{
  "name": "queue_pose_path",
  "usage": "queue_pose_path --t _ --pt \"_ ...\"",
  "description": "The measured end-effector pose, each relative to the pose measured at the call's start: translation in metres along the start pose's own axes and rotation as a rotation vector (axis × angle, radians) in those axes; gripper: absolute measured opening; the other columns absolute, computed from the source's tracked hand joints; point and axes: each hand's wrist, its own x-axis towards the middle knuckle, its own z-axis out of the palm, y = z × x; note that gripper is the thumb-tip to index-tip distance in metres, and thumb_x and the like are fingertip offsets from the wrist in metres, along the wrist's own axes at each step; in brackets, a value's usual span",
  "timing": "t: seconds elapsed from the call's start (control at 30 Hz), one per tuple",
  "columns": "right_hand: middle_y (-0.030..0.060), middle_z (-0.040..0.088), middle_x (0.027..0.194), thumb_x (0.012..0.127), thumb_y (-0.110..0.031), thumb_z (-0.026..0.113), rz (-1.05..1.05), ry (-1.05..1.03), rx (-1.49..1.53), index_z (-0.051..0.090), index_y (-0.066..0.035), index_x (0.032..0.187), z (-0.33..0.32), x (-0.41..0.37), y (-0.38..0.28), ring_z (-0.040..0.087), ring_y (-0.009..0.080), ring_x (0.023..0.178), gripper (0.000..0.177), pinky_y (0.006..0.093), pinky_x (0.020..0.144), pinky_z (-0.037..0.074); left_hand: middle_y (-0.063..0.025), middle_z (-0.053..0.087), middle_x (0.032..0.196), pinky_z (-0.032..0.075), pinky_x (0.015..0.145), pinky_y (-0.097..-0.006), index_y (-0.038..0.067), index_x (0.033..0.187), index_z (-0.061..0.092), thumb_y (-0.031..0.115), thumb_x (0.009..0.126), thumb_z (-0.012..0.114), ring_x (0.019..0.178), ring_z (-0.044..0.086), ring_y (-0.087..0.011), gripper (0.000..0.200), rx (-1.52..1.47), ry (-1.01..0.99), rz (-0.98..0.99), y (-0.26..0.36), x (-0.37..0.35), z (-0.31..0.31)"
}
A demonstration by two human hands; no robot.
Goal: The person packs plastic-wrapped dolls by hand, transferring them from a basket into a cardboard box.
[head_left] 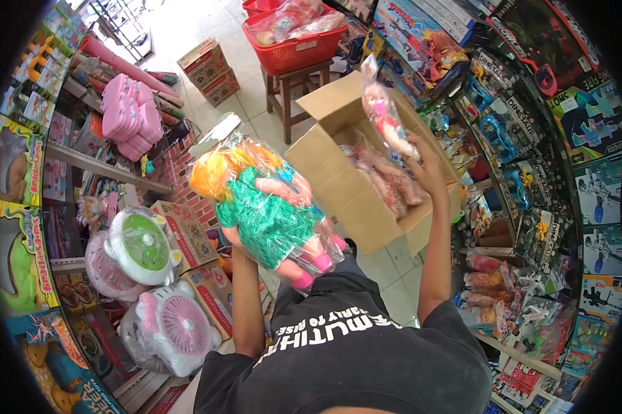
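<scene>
A doll with orange hair and a green dress (273,214), in a clear plastic bag, rests against my left hand (234,236). Another doll in blue seems to share the bag. Most of my left fingers are hidden behind it, but the hand holds it up. My right hand (427,164) grips a smaller bagged doll (382,114) in red by its lower end, upright above an open cardboard box (342,196). Inside that box lie several more bagged dolls (387,172).
Shelves of boxed toys (525,138) line the right. To the left are bagged fans (145,238) and pink plastic items (128,114). A red basket (294,48) of bagged goods stands on a wooden stool (287,103), near stacked cartons (207,69).
</scene>
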Motion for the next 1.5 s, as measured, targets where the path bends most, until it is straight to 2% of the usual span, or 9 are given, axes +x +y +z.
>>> queue_pose_path --t 0.4,0.47,0.5,0.63,0.77,0.9,1.1,1.43,1.5 --pt "0.021 0.05 0.116 0.077 -0.001 0.052 0.012 -0.182 -0.109 0.042 -0.003 0.116 0.025 -0.031 0.238 0.047 0.0407 0.108 0.041 0.0406 0.088 0.04 -0.0094 0.053 0.116 0.043 0.09 -0.0343 0.003 0.123 0.045 0.029 0.092 0.042 0.103 0.052 -0.0195 0.041 -0.003 0.057 0.068 -0.119 -0.02 0.078" --pt "0.0236 0.047 0.119 0.082 -0.015 0.051 0.51 -0.387 -0.292 0.037 -0.003 0.12 0.029 -0.031 0.242 0.045 0.0414 0.109 0.042 0.0459 0.091 0.038 -0.0094 0.053 0.116 0.043 0.09 -0.0343 0.002 0.123 0.045 0.029 0.092 0.042 0.103 0.053 -0.0195 0.041 0.002 0.068 0.094 -0.126 -0.014 0.088" --pt "0.0233 0.043 0.125 0.084 -0.024 0.05 0.498 -0.484 -0.402 0.035 -0.003 0.122 0.029 -0.029 0.244 0.042 0.0403 0.115 0.046 0.0515 0.095 0.034 -0.0094 0.053 0.116 0.043 0.089 -0.0343 0.002 0.123 0.045 0.029 0.092 0.042 0.103 0.053 -0.0195 0.041 0.003 0.071 0.104 -0.133 -0.017 0.094" --pt "0.0175 0.035 0.136 0.083 -0.032 0.053 0.549 -0.701 -0.686 0.03 -0.006 0.131 0.024 -0.012 0.228 0.031 0.0359 0.126 0.06 0.0584 0.1 0.023 -0.0095 0.053 0.116 0.043 0.089 -0.0342 0.002 0.123 0.045 0.029 0.092 0.042 0.103 0.053 -0.0195 0.041 0.001 0.061 0.146 -0.146 -0.02 0.11" --pt "0.0188 0.045 0.126 0.082 -0.035 0.056 0.415 -0.534 -0.642 0.041 -0.006 0.124 -0.006 0.002 0.155 0.041 0.0342 0.118 0.054 0.0506 0.099 0.029 -0.0095 0.053 0.116 0.044 0.089 -0.034 0.002 0.123 0.045 0.029 0.092 0.041 0.103 0.053 -0.0194 0.04 0.003 0.055 0.159 -0.158 -0.021 0.119" --pt "0.0128 0.058 0.108 0.09 -0.028 0.049 0.236 -0.606 0.655 0.053 -0.002 0.113 -0.019 0.006 0.083 0.053 0.0233 0.102 0.035 0.0305 0.089 0.04 -0.0097 0.054 0.114 0.045 0.087 -0.0343 0.001 0.123 0.044 0.028 0.093 0.04 0.1 0.055 -0.0196 0.04 -0.08 0.11 0.173 -0.178 -0.019 0.119" --pt "0.0216 0.037 0.134 0.075 -0.048 0.065 -0.05 -0.652 0.251 0.03 -0.005 0.136 -0.033 0.002 0.023 0.038 0.0321 0.123 0.083 0.0398 0.101 0.03 -0.0113 0.055 0.111 0.047 0.085 -0.0354 0.001 0.124 0.042 0.032 0.093 0.038 0.097 0.055 -0.0215 0.044 -0.148 -0.089 0.031 -0.173 -0.01 0.152" --pt "0.0192 0.038 0.134 0.075 -0.039 0.069 -0.108 -0.646 0.115 0.035 -0.002 0.133 -0.028 0.001 0.023 0.037 0.0285 0.124 0.077 0.0378 0.102 0.03 -0.0112 0.054 0.113 0.046 0.089 -0.0356 0.001 0.119 0.045 0.025 0.091 0.045 0.1 0.055 -0.0213 0.037 -0.008 -0.084 -0.101 -0.201 -0.004 0.13" --pt "0.0143 0.045 0.128 0.076 -0.029 0.069 0.076 -0.75 0.574 0.037 0.002 0.131 -0.031 0.005 0.024 0.043 0.0214 0.118 0.07 0.0337 0.099 0.034 -0.0097 0.052 0.117 0.044 0.091 -0.0354 0.002 0.124 0.042 0.029 0.09 0.048 0.105 0.053 -0.0215 0.044 -0.023 -0.067 -0.11 -0.202 -0.002 0.136"
